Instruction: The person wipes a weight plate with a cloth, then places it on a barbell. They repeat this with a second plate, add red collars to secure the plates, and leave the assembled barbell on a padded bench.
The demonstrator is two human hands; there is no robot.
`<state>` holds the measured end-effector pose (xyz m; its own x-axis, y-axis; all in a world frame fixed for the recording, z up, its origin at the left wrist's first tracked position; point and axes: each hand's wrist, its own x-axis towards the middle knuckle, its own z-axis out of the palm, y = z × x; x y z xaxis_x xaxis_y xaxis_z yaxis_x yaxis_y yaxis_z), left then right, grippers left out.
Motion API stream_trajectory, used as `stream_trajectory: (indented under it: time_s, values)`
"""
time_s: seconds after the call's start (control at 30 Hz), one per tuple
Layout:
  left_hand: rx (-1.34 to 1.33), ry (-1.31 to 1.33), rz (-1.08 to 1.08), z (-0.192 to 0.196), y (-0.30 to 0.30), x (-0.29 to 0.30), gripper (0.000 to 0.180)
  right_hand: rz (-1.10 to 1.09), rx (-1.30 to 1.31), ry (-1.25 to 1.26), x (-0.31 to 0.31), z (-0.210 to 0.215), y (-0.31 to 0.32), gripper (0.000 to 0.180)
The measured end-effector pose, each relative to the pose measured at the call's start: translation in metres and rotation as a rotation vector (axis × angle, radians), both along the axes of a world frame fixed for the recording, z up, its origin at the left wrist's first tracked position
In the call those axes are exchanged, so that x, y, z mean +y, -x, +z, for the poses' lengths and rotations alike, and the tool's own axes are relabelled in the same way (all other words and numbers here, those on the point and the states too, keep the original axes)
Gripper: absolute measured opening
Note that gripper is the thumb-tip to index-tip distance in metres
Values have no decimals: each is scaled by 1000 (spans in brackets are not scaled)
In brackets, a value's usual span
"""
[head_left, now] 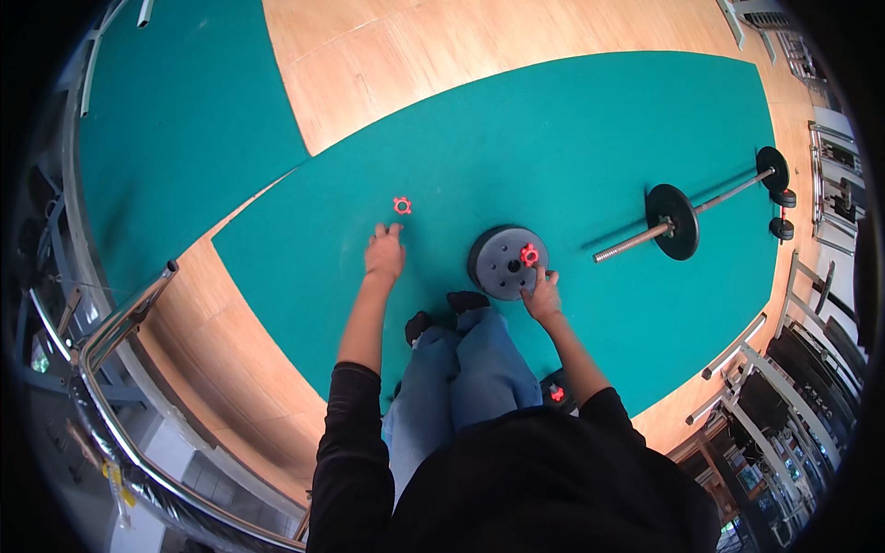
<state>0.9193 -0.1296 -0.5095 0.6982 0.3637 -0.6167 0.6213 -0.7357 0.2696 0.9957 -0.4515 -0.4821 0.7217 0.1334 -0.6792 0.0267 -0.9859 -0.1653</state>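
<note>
On the green mat (359, 304) lies a red star-shaped spin-lock collar (402, 205). My left hand (385, 251) is just on the near side of it, fingers stretched forward and holding nothing. A second red star collar (529, 255) rests on top of a round grey-black weight plate (499, 276), which lies flat in front of my feet; it may be one of a stack. My right hand (544, 293) is at the plate's right edge, fingers apart, one fingertip at the upper collar. Whether it presses on the collar cannot be made out.
A threaded barbell (627, 245) with black plates (673, 222) lies to the right, small dumbbells (782, 229) beyond it. Another red collar (557, 394) is beside my right leg on a dark object. A metal rail (111, 405) curves at the left; gym racks (784, 415) stand at the right.
</note>
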Motion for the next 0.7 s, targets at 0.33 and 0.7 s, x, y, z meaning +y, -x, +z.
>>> stream_trajectory:
  time_s: [0.33,0.7]
  values:
    - [-233,-70,-120,-119,-28,16,44,152,-62,-139,-13,-66,-22,49]
    - [-640,620,895,257,111,-18,41,548,-57,-705,135,289,2,40]
